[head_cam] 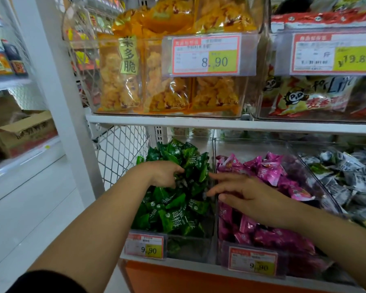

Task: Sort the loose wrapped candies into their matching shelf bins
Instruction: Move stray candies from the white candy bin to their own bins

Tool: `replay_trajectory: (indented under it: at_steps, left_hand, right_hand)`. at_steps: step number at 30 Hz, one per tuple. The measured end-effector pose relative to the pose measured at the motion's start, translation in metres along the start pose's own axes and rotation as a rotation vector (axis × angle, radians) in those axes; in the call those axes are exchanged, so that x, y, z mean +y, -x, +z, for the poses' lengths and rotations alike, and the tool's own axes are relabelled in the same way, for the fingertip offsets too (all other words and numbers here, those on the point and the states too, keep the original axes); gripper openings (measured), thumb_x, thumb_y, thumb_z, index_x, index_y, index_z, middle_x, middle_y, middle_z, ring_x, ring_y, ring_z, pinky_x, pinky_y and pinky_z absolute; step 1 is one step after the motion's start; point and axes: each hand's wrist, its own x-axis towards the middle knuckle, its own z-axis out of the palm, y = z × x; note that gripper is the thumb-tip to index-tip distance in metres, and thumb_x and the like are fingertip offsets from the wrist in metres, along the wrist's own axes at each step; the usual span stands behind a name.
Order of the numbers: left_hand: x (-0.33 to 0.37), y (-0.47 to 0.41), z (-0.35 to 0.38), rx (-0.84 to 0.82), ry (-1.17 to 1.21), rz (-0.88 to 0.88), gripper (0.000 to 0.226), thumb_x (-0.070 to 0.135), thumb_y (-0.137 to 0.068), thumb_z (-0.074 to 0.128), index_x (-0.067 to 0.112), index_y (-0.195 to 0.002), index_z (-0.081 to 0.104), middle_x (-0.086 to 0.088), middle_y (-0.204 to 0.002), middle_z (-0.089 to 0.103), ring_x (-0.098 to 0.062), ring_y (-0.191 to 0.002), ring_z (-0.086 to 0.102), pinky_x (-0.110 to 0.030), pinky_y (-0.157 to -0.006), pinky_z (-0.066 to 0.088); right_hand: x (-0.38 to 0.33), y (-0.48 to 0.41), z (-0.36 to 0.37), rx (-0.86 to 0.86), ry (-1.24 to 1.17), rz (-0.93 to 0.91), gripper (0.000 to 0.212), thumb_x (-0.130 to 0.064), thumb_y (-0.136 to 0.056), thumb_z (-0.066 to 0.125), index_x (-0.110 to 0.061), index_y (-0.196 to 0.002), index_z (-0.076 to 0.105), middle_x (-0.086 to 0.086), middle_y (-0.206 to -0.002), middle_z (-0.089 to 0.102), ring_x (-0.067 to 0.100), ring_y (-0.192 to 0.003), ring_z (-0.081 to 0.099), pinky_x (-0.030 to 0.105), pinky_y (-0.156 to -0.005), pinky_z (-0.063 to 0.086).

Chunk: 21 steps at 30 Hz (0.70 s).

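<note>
your left hand (164,173) sits toward the back of the green bin (190,246), fingers curled down into the green candies (173,210); whether they pinch one i cannot tell. your right hand (247,195) hovers spread over the wall shared with the pink bin (294,263), fingertips pointing left. the pile lies just beyond them; i judge the right hand nearer for crossing, with open room above.
</note>
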Motion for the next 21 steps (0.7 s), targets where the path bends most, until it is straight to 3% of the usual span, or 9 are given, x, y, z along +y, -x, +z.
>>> replay_trajectory:
  at_steps: [3,5,8,11,17,19,21]
  left_hand:
    - [0.002,0.002,-0.001,-0.016,0.038,0.016,0.059,0.009,-0.094,0.051,0.026,-0.146,0.031,0.0,-0.152,0.032,-0.019,-0.134,0.037,-0.022,-0.095,0.032]
    - [0.0,0.003,0.0,-0.005,0.156,0.043,0.05,0.011,-0.095,0.05,0.022,-0.143,0.038,0.001,-0.147,0.041,-0.015,-0.128,0.043,-0.018,-0.091,0.034]
    - [0.0,0.004,0.009,0.15,0.193,0.081,0.037,0.02,-0.096,0.052,0.021,-0.133,0.052,0.002,-0.133,0.056,-0.011,-0.109,0.054,-0.016,-0.079,0.04]
    - [0.0,0.003,0.017,0.276,0.142,0.087,0.028,0.018,-0.091,0.061,0.026,-0.117,0.063,0.007,-0.118,0.063,-0.01,-0.103,0.059,-0.025,-0.084,0.047]
    - [0.003,0.019,0.018,0.542,0.029,0.131,0.011,0.032,-0.087,0.064,0.038,-0.095,0.067,0.019,-0.101,0.062,-0.007,-0.097,0.056,-0.024,-0.075,0.043]
    - [0.003,0.027,0.018,0.634,0.126,0.212,0.009,0.029,-0.086,0.065,0.037,-0.091,0.065,0.023,-0.092,0.059,-0.009,-0.098,0.051,-0.026,-0.074,0.041]
    - [0.003,0.037,0.015,0.709,0.287,0.283,0.014,0.025,-0.086,0.066,0.038,-0.085,0.062,0.028,-0.087,0.055,-0.006,-0.095,0.049,-0.023,-0.075,0.041]
  right_hand:
    - [0.0,0.001,0.001,-0.002,0.007,0.01,0.028,-0.028,-0.097,0.049,-0.046,-0.115,0.059,-0.025,-0.147,0.028,-0.015,-0.126,0.024,0.003,-0.1,0.024]
    - [-0.001,0.001,0.001,0.001,-0.001,0.015,0.027,-0.027,-0.097,0.049,-0.044,-0.116,0.06,-0.024,-0.147,0.028,-0.015,-0.125,0.023,-0.001,-0.097,0.022]
    - [-0.001,0.002,0.0,0.003,-0.018,0.024,0.027,-0.028,-0.097,0.049,-0.042,-0.116,0.06,-0.024,-0.147,0.027,-0.014,-0.127,0.023,-0.004,-0.093,0.021]
    - [-0.001,0.001,0.0,-0.001,-0.021,0.025,0.027,-0.029,-0.097,0.049,-0.043,-0.117,0.06,-0.025,-0.148,0.026,-0.014,-0.128,0.023,0.005,-0.1,0.022]
    - [-0.001,0.001,0.001,0.001,-0.012,0.018,0.027,-0.03,-0.097,0.048,-0.045,-0.116,0.059,-0.026,-0.147,0.026,-0.014,-0.127,0.023,0.002,-0.099,0.021]
    - [-0.003,0.001,0.0,-0.006,-0.03,0.034,0.026,-0.03,-0.097,0.048,-0.045,-0.116,0.059,-0.026,-0.146,0.027,-0.013,-0.127,0.024,0.009,-0.103,0.024]
    - [-0.006,0.001,-0.001,0.012,-0.062,0.057,0.026,-0.03,-0.096,0.049,-0.044,-0.117,0.057,-0.026,-0.141,0.033,-0.011,-0.126,0.03,0.004,-0.098,0.027]
